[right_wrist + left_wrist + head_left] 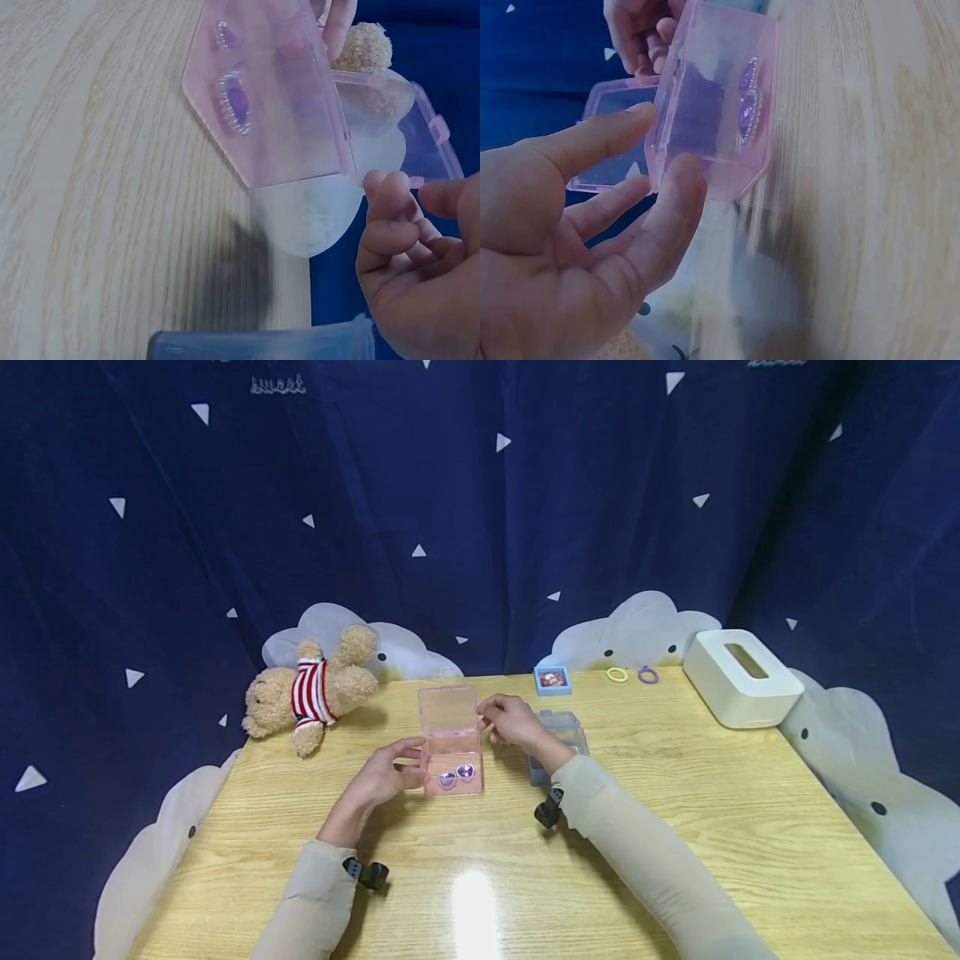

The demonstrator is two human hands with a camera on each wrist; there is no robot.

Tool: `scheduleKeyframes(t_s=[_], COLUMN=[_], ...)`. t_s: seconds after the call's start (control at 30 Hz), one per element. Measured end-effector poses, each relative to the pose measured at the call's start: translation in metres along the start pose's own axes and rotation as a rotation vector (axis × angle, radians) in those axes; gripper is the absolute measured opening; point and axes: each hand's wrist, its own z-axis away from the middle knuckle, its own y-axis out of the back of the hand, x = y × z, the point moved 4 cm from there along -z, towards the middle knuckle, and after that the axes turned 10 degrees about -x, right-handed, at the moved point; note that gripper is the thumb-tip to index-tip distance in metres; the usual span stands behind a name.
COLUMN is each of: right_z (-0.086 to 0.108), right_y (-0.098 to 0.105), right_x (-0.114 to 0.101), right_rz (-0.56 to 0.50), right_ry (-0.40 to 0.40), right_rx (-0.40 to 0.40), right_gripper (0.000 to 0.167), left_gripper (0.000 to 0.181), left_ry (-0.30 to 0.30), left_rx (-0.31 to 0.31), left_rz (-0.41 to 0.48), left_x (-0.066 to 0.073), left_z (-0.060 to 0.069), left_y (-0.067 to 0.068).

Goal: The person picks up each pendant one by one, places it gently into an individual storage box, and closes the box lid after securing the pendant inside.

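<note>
A see-through pink box [454,781] lies on the wooden table with its lid [447,710] raised at the back. Inside lie two purple heart-like gems [235,103] with beaded rims. My left hand [386,771] rests at the box's left side, fingers and thumb mostly straight against its wall and rim. At the raised lid's right edge, my right hand [513,722] has curled fingers; thumb and forefinger pinch the lid's edge. Partly hidden under the right wrist stands a see-through blue-grey box [561,735].
A teddy bear [345,685] in a striped shirt lies at the back left. Behind are a small blue square box [552,681], a yellow ring [617,675] and a purple ring [648,675]. A white tissue box [742,693] stands at the back right, before a dark blue curtain [450,510].
</note>
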Motion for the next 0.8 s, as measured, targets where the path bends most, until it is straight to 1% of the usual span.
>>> scheduleKeyframes(t_s=[0.17,0.23,0.47,0.6,0.7,0.8], right_z=[0.003,0.005,0.008,0.011,0.014,0.016], right_y=[0.0,0.0,0.0,0.0,0.0,0.0], right_x=[-0.002,-0.002,0.0,-0.002,-0.003,-0.004], right_rz=[-0.045,-0.055,-0.077,-0.045,-0.002,0.035], right_ry=[0.007,0.008,-0.025,-0.027,-0.025,-0.023], right_rx=[-0.037,-0.047,-0.096,-0.115,-0.127,-0.146], right_gripper=[0.03,0.028,0.023,0.021,0.019,0.018], left_gripper=[0.068,0.067,0.066,0.065,0.063,0.061], left_ry=[-0.016,-0.014,-0.015,-0.033,-0.043,-0.037], left_rx=[-0.007,0.0,0.004,0.012,0.017,0.022], left_rz=[-0.009,-0.01,-0.017,-0.024,-0.02,-0.014], left_x=[0.0,-0.001,-0.004,-0.002,0.004,0.01], left_z=[-0.001,-0.001,-0.002,-0.001,0.002,0.006], left_y=[0.001,0.001,0.0,-0.001,-0.002,-0.002])
